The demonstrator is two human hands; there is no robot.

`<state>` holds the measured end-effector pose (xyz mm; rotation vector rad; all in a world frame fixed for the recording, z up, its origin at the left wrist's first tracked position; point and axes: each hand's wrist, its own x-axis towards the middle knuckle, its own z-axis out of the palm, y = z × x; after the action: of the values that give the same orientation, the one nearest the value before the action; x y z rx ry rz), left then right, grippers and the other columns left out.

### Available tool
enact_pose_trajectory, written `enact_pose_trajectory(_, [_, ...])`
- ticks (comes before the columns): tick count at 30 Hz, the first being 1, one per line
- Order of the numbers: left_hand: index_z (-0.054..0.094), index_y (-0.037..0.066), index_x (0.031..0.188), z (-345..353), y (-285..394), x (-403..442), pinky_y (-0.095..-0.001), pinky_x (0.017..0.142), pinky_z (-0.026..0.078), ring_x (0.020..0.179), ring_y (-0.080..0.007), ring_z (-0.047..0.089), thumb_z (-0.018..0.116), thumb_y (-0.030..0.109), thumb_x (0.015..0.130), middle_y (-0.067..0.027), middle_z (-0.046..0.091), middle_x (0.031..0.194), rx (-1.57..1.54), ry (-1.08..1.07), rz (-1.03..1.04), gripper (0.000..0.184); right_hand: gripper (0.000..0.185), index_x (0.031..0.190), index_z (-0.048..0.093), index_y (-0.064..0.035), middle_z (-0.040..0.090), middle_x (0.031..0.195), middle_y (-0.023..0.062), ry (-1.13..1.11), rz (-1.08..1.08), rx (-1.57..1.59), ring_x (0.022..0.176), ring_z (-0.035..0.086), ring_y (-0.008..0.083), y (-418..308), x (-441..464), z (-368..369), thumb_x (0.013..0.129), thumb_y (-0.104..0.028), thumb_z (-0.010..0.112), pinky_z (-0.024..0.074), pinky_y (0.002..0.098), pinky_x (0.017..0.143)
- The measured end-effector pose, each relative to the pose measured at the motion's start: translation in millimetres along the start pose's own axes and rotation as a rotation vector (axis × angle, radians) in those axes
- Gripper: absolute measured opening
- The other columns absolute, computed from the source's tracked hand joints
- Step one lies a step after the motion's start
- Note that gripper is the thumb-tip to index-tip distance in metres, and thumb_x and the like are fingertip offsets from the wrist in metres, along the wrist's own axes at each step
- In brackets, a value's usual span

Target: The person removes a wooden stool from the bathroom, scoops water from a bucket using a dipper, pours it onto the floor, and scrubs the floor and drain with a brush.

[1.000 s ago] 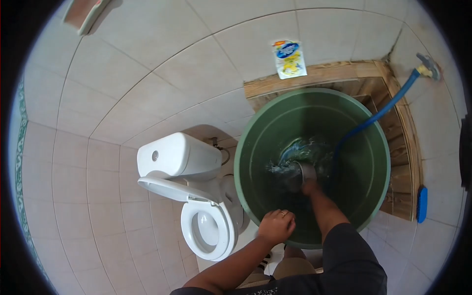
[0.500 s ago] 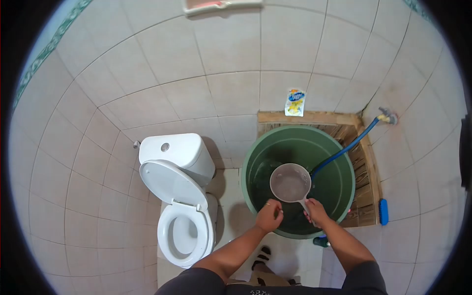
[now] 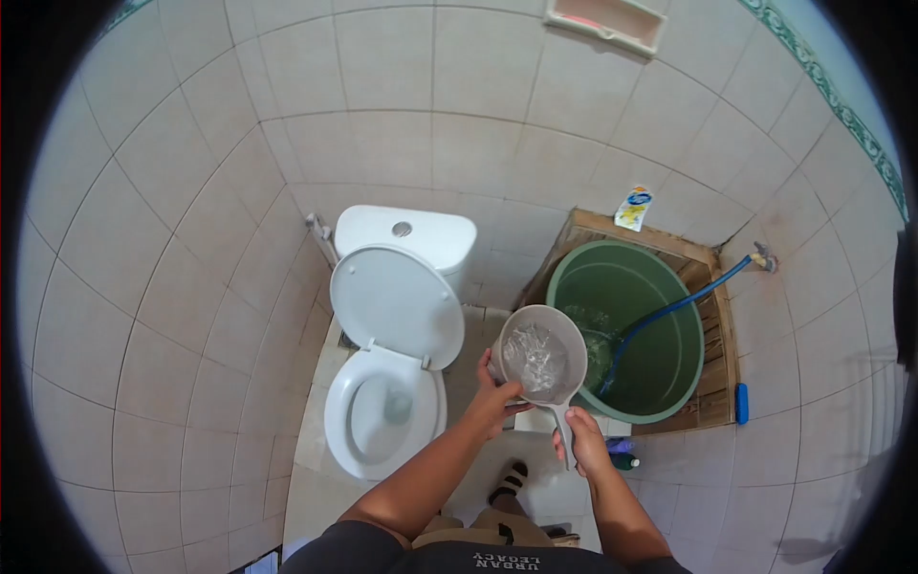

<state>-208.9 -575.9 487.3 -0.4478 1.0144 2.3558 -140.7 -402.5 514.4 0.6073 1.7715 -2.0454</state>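
A pale grey water dipper holds rippling water and hangs between the toilet and the tub. My right hand is wrapped round its handle. On the bowl's left side, my left hand cups the wall from below, with the thumb against the outside; some of those fingers are hidden under the bowl. To the right of the dipper stands a large green tub of water, its surface disturbed. At the left is a white toilet with its lid raised.
A blue hose runs from the wall tap into the tub. A sachet rests on the wooden frame behind it. A blue brush lies at the right. Bottles stand below the tub.
The dipper has come up out of the tub and moved left, now with water in it. My left hand has taken hold of the bowl's side. The view has turned left.
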Motion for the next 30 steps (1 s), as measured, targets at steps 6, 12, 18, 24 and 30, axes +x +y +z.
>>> enact_pose_trajectory(6, [-0.007, 0.028, 0.131, -85, 7, -5, -0.0525, 0.082, 0.043, 0.111, -0.0334, 0.036, 0.052, 0.003, 0.066, -0.0173, 0.019, 0.127, 0.025, 0.123, -0.052, 0.092, 0.032, 0.110, 0.044, -0.0026, 0.043, 0.112, 0.0099, 0.266, -0.458, -0.250, 0.096, 0.047, 0.0183, 27, 51, 56, 0.083, -0.020, 0.049, 0.0422, 0.0317, 0.077])
enact_pose_trajectory(12, [-0.001, 0.025, 0.133, -150, -12, 19, -0.0450, 0.073, 0.048, 0.093, -0.0218, 0.049, 0.057, 0.006, 0.065, -0.0142, 0.036, 0.118, 0.095, 0.175, -0.097, 0.091, 0.044, 0.119, 0.033, 0.0043, 0.039, 0.119, 0.0175, -0.039, 0.266, 1.141, 0.111, 0.040, 0.0300, 68, 136, 117, 0.084, -0.021, 0.039, 0.0334, 0.0390, 0.096])
enact_pose_trajectory(18, [0.003, 0.025, 0.133, -182, -38, 55, -0.0404, 0.068, 0.049, 0.091, -0.0212, 0.050, 0.059, 0.007, 0.064, -0.0132, 0.035, 0.119, 0.147, 0.169, -0.149, 0.092, 0.045, 0.120, 0.031, 0.0048, 0.032, 0.127, 0.0199, 0.449, 0.186, 1.159, 0.119, 0.030, 0.0342, 166, 221, 109, 0.084, -0.021, 0.032, 0.0293, 0.0459, 0.098])
enact_pose_trajectory(24, [-0.005, 0.024, 0.133, -186, -45, 92, -0.0460, 0.078, 0.046, 0.102, -0.0250, 0.043, 0.057, 0.009, 0.063, -0.0122, 0.026, 0.126, 0.159, 0.127, -0.143, 0.095, 0.063, 0.127, 0.026, 0.0042, 0.032, 0.130, 0.0205, 0.019, -0.368, 1.770, 0.123, 0.026, 0.0355, 93, 219, 63, 0.066, -0.003, 0.034, 0.0268, 0.0445, 0.102])
enact_pose_trajectory(30, [0.001, 0.023, 0.134, -169, -45, 105, -0.0438, 0.074, 0.047, 0.109, -0.0282, 0.041, 0.063, 0.012, 0.059, -0.0145, 0.025, 0.129, 0.140, 0.106, -0.161, 0.098, 0.049, 0.119, 0.026, 0.0110, 0.030, 0.128, 0.0246, 0.203, 0.054, 1.400, 0.119, 0.030, 0.0391, 94, 200, 78, 0.075, -0.010, 0.035, 0.0297, 0.0485, 0.098])
